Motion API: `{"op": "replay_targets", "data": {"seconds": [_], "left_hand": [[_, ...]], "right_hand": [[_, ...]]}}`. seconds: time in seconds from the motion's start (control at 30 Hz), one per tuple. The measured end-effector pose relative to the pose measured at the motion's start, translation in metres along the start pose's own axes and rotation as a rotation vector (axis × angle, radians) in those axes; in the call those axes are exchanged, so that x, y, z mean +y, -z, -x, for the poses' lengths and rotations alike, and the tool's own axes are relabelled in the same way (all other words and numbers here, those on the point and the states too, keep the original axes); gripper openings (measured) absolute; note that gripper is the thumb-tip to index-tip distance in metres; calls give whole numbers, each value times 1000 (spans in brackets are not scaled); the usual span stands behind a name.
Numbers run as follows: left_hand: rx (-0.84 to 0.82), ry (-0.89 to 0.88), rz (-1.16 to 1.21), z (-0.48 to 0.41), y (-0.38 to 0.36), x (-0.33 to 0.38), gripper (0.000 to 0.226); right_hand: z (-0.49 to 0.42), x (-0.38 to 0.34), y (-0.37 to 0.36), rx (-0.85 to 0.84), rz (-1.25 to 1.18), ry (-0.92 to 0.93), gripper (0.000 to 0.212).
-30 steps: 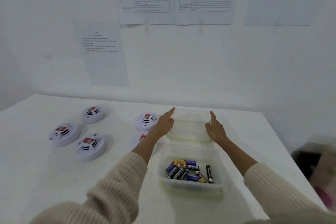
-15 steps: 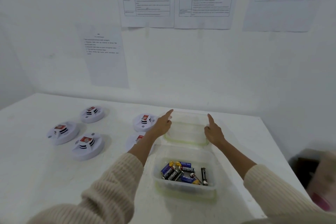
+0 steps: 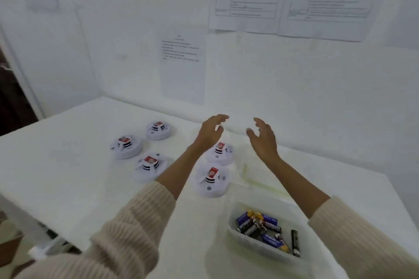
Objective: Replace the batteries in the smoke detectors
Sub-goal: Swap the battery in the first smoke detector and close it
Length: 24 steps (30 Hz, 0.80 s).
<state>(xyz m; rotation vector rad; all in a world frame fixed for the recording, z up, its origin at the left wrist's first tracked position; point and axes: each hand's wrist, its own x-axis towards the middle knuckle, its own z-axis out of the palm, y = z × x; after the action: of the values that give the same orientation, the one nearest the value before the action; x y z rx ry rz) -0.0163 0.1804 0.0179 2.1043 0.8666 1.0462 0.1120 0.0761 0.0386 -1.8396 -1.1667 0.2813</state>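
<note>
Several white round smoke detectors lie upside down on the white table point(image 3: 68, 165), each showing a red-labelled battery; the nearest detector point(image 3: 212, 180) and a second detector point(image 3: 218, 153) sit between my forearms. My left hand point(image 3: 209, 131) and my right hand point(image 3: 263, 138) hover above the table with fingers spread, holding nothing. A clear plastic tub point(image 3: 256, 247) at the lower right holds several loose batteries point(image 3: 258, 225), dark blue and black. A second clear tub with a faint green rim point(image 3: 263, 184) lies under my right forearm, mostly washed out.
Three more detectors form a group to the left: a far detector point(image 3: 158, 130), a left detector point(image 3: 125, 146), a near detector point(image 3: 149, 166). White walls with printed sheets point(image 3: 182, 68) close off the back. The table's left edge point(image 3: 29, 208) drops to the floor.
Both hands have come off the empty clear tub and risen, fingers spreading. The view has swung left, so the tubs now sit at the lower right.
</note>
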Motion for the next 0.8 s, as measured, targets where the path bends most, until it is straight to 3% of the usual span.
{"op": "replay_targets", "data": {"seconds": [0.2,0.43,0.8], "left_hand": [[104,73,-123,-20,89,-61,38],[65,216,-170,-54,179,-139,37],[-322,374,-226,-70,201,-210,40]], "right_hand": [[-25,-52,-76,-123,-77,36,49],[-51,-90,-170,-233,-113,-47,55],[-65,-91,-257,-361,-33,-219,61]]}}
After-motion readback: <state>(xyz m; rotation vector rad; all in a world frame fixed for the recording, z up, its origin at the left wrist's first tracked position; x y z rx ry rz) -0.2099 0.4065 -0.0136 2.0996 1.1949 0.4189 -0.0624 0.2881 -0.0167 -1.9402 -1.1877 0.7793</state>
